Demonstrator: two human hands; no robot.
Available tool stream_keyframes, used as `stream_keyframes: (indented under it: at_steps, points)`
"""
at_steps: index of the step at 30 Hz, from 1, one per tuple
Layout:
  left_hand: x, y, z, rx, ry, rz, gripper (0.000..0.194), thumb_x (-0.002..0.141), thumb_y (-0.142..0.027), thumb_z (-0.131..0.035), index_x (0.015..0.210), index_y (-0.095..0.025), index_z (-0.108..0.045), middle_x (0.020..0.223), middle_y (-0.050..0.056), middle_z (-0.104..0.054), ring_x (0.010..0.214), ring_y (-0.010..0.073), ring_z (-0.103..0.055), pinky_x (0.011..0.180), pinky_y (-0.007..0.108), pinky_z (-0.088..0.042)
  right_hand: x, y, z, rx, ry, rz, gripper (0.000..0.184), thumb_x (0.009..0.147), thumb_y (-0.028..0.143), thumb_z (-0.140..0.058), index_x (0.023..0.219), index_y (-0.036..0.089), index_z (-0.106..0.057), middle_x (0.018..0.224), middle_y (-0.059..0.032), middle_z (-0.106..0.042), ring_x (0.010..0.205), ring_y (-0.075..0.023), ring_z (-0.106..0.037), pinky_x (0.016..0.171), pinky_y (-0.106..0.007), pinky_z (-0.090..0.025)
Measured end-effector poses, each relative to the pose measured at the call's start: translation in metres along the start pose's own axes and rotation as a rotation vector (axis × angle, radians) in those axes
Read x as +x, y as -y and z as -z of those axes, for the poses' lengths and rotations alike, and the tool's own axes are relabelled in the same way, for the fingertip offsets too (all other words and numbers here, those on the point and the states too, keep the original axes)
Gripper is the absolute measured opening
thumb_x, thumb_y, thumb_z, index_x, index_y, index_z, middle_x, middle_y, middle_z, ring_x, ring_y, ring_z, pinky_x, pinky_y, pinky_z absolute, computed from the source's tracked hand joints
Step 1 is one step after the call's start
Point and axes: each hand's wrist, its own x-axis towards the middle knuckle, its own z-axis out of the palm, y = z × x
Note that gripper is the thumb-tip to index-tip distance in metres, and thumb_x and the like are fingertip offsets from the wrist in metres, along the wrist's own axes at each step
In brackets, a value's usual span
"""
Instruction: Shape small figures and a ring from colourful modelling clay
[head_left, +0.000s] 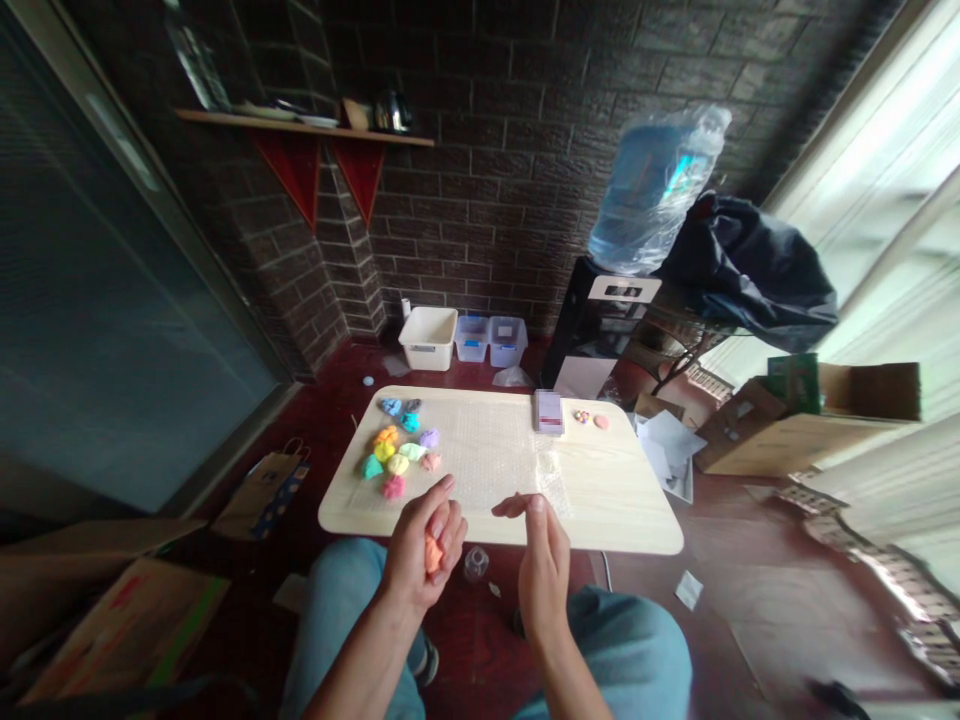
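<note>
- To work the orange clay (433, 553) well, the left hand (426, 545) would best squeeze gently and evenly, turning it so no side flattens.
- The right hand (541, 560) would do best to meet it palm to palm, pressing lightly; too much force would likely smear it.
- The left hand's fingers curl round the clay; the right hand is apart from it, fingers loosely bent, pinching nothing visible.
- The orange clay looks soft, matt and slightly uneven, partly hidden by the fingers. It sits at seven o'clock from the centre of the tabletop (622, 510), beyond the near edge.
- Other lumps (398, 464), in blue, yellow, green, purple and pink, lie crumpled from nine to ten o'clock; bubble wrap (487, 450) spreads across the centre.
</note>
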Motion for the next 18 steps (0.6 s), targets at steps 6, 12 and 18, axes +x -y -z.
stream_keyframes:
  at_steps: [6, 12, 18]
  points:
    - [-0.004, -0.001, -0.005, 0.029, 0.043, -0.031, 0.056, 0.081, -0.035, -0.067, 0.040, -0.020, -0.032, 0.032, -0.007, -0.032, 0.023, 0.0039, -0.026, 0.022, 0.015, -0.010, -0.002, 0.002, -0.003, -0.003, 0.020, -0.006, 0.040, 0.095, 0.047, -0.045, 0.069, 0.022, -0.062, 0.072, -0.0022, -0.064, 0.079, -0.0195, -0.057, 0.080, -0.030, -0.041]
    - [0.005, 0.005, -0.008, 0.210, 0.020, -0.070, 0.052, 0.083, -0.055, -0.060, 0.051, -0.018, -0.041, 0.042, -0.006, -0.042, 0.030, 0.0047, -0.035, 0.027, 0.016, -0.021, -0.002, -0.001, -0.007, -0.032, 0.079, -0.008, 0.034, 0.094, 0.050, -0.047, 0.087, 0.023, -0.067, 0.092, -0.0037, -0.066, 0.096, -0.0202, -0.058, 0.091, -0.032, -0.041]
    - [-0.002, 0.029, -0.006, 0.465, 0.050, -0.239, 0.046, 0.090, -0.059, -0.045, 0.111, -0.021, -0.062, 0.121, 0.009, -0.065, 0.116, 0.0224, -0.059, 0.100, 0.033, -0.044, -0.005, -0.005, -0.016, 0.048, 0.090, -0.135, 0.049, 0.088, 0.055, -0.055, 0.129, 0.029, -0.055, 0.140, -0.0050, -0.054, 0.132, -0.0220, -0.045, 0.110, -0.039, -0.034]
